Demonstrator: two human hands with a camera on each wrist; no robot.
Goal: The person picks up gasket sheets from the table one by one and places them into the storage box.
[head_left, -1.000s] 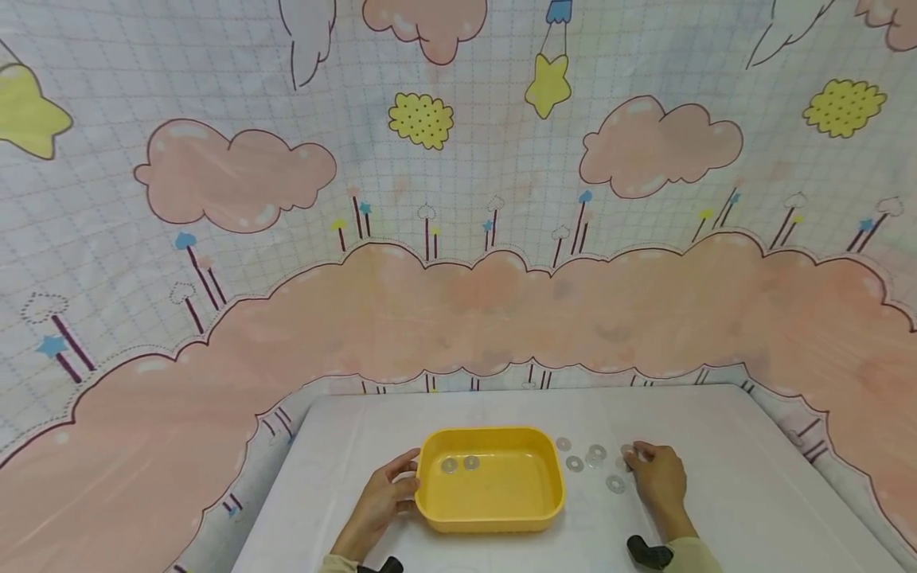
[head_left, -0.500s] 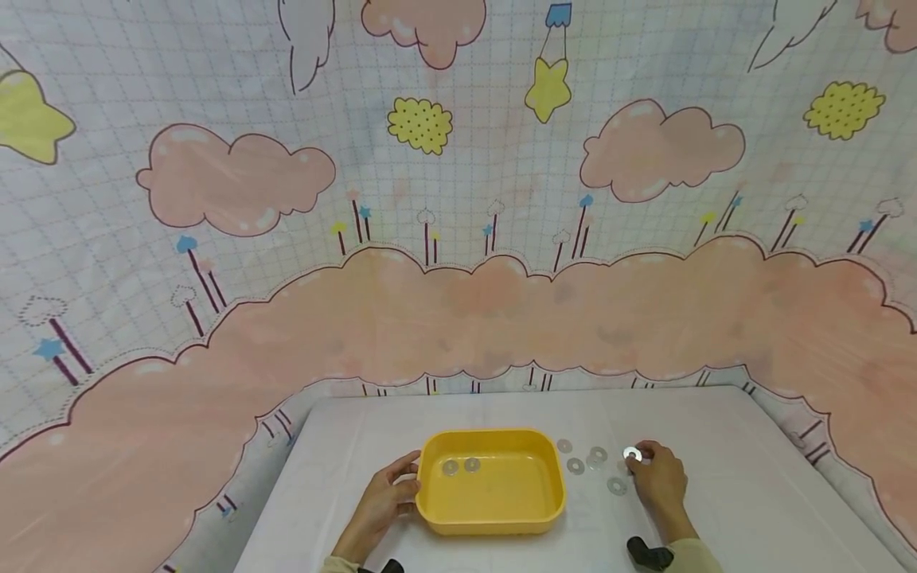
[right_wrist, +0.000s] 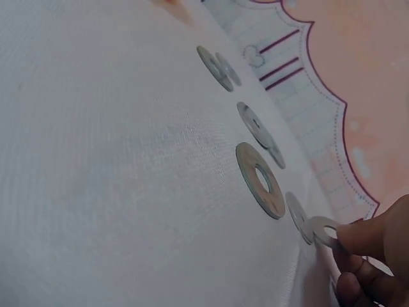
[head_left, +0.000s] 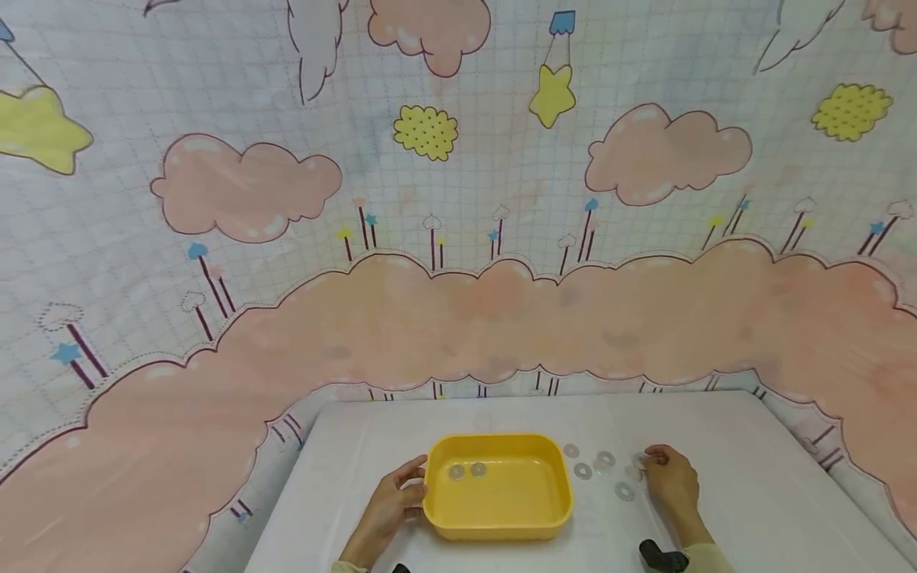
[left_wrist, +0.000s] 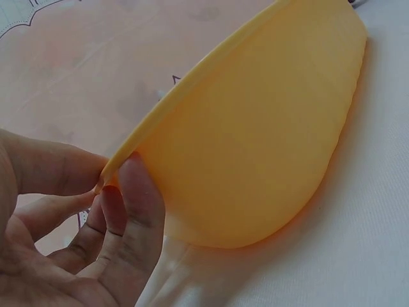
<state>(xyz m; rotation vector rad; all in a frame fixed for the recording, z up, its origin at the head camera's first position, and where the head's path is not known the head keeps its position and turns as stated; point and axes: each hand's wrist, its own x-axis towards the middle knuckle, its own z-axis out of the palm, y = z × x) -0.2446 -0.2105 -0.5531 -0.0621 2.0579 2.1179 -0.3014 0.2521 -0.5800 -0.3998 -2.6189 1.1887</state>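
My left hand (head_left: 390, 505) pinches the left rim of a yellow plastic tray (head_left: 501, 513); the left wrist view shows thumb and fingers at the tray's edge (left_wrist: 192, 80). Two flat metal washers (head_left: 451, 473) lie inside, near the back left. Right of the tray, my right hand (head_left: 672, 481) pinches another washer (right_wrist: 318, 229) between thumb and fingers, tilted up close over the table. Just beside it lies a loose washer (right_wrist: 296, 214), and a larger-looking washer (right_wrist: 249, 171) is nearer the right wrist camera.
Several washers (head_left: 583, 471) are scattered on the white-covered table (head_left: 401, 418) between the tray and my right hand, some overlapping. Behind the table hangs a printed cloth (head_left: 501, 318) with clouds and stars.
My right hand's fingers have tilted the washer up from the table, and it remains close to the same spot. The left hand keeps its hold on the tray. The head view has shifted slightly.
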